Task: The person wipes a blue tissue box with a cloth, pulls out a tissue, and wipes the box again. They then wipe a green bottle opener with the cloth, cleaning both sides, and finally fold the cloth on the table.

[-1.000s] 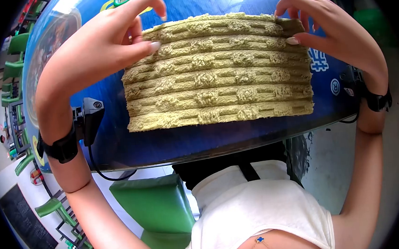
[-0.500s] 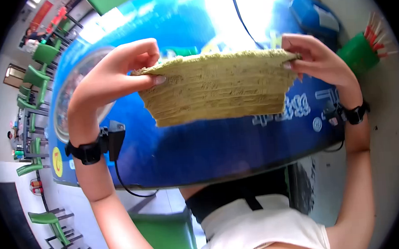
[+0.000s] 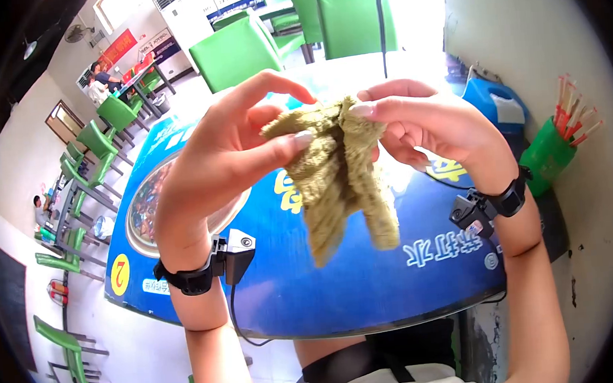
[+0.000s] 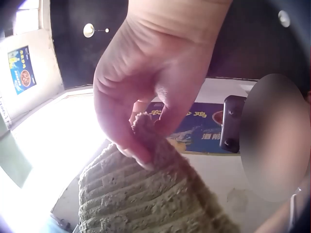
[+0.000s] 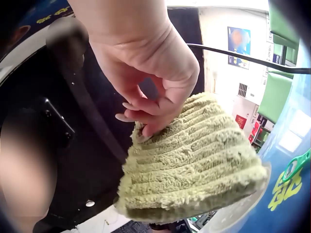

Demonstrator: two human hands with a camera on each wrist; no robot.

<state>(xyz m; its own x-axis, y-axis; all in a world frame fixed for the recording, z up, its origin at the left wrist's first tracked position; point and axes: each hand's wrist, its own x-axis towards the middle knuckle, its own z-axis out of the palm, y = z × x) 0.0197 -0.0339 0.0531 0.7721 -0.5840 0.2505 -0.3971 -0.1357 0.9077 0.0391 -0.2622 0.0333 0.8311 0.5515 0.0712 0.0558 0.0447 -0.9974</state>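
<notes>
A yellow-green ribbed cloth hangs in the air above the blue table, its two sides drawn together so that it drapes in folds. My left hand pinches its upper left edge between thumb and fingers. At the upper right, my right hand pinches the cloth close to the left fingertips. In the left wrist view, the cloth spreads below the pinching hand, its ribs showing. Seen from the right wrist, the cloth fans out under the fingers, its lower edge hanging loose.
Beneath the hands lies a blue printed table with a round picture at its left. At the right stand a green holder with several thin sticks and a blue container. A black cable runs beyond the hands; green chairs stand behind.
The cloth was spread flat over the table, then lifted and held stretched between both hands. Now the hands have come together, folding it. The head view has tilted up toward the room.
</notes>
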